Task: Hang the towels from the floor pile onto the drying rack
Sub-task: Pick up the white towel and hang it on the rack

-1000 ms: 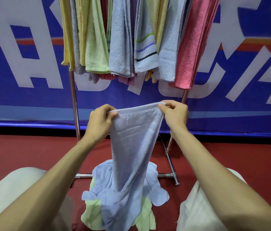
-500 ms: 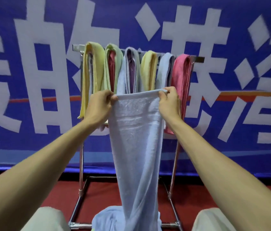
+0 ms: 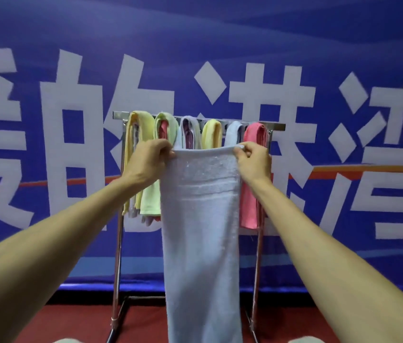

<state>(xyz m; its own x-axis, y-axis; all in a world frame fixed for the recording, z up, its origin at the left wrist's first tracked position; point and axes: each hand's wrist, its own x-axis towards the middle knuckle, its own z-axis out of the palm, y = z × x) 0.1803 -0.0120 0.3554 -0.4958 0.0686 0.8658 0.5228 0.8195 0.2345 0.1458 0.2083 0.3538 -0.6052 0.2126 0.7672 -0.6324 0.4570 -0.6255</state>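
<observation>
Blue banner [image 3: 195,45] behind, drying rack [image 3: 118,243] centre frame. We pinch pale blue towel [image 3: 200,219] by top corners, left hand [image 3: 149,162] and right hand [image 3: 253,160] level; length hangs vertical, rail [image 3: 276,126] just above.

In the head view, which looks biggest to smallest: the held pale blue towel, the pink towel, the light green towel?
1. pale blue towel: largest by far, though nearest the camera.
2. pink towel and light green towel: look about alike, both partly hidden, so I won't rank them.
</observation>
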